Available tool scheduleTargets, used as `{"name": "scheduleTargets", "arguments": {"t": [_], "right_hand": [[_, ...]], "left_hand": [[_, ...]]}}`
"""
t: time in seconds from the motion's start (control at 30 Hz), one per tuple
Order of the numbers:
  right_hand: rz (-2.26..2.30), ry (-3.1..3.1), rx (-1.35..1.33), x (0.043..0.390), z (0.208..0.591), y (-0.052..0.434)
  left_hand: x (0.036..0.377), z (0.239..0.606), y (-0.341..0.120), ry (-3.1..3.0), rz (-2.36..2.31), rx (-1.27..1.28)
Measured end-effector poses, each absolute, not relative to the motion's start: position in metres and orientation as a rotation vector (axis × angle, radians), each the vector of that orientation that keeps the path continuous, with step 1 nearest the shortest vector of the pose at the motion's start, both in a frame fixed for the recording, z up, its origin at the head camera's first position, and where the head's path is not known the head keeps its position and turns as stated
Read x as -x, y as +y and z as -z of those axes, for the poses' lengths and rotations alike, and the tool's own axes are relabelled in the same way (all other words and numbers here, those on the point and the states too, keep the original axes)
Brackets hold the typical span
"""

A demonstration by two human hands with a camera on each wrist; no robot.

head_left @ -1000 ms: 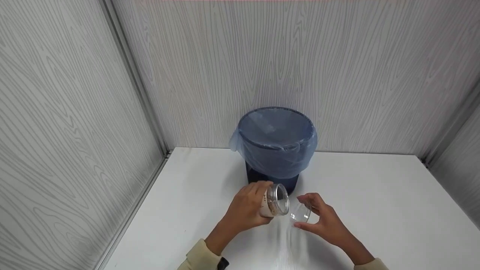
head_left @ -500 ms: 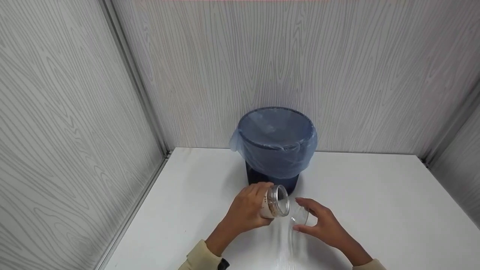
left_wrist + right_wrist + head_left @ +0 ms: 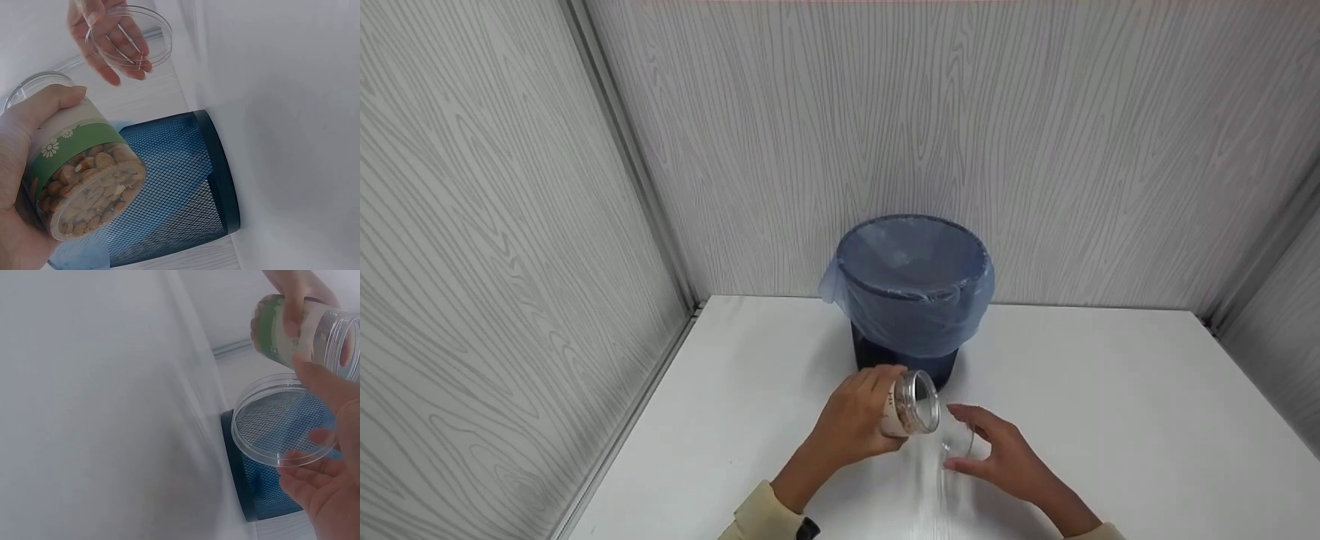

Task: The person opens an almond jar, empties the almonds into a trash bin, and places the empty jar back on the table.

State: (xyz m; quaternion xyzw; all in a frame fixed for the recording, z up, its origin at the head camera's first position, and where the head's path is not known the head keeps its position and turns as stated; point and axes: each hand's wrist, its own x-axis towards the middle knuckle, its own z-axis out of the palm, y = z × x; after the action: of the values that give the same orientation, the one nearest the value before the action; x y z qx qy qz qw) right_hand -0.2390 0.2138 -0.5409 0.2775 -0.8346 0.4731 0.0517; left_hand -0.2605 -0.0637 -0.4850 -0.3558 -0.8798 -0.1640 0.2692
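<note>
My left hand point(image 3: 851, 414) grips a clear plastic jar point(image 3: 913, 405), tilted with its uncovered mouth toward the right. In the left wrist view, almonds point(image 3: 93, 183) lie at the bottom of the jar, below a green label band with white flowers point(image 3: 73, 140). My right hand point(image 3: 1005, 454) holds a clear round lid point(image 3: 958, 437) by its rim, just right of the jar's mouth and apart from it. The right wrist view has the see-through lid point(image 3: 281, 422) between the thumb and the fingers, with the jar point(image 3: 298, 332) above it.
Behind the hands stands a dark mesh waste bin point(image 3: 904, 364) lined with a translucent blue bag point(image 3: 915, 322). It is on a white table point(image 3: 1110, 397). Grey wood-grain panels point(image 3: 915, 112) close off the back and both sides.
My right hand and the lid have moved slightly down and toward me. The jar in my left hand has stayed nearly still.
</note>
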Motion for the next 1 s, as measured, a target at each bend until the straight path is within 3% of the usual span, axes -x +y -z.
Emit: {"name": "scheduleTargets", "arguments": {"t": [1.0], "right_hand": [[-1.264, -2.641, -0.852, 0.2364, 0.5477, 0.2154]], "left_hand": [[0.2618, 0.4855, -0.0629, -2.380, 0.431, 0.952]]}}
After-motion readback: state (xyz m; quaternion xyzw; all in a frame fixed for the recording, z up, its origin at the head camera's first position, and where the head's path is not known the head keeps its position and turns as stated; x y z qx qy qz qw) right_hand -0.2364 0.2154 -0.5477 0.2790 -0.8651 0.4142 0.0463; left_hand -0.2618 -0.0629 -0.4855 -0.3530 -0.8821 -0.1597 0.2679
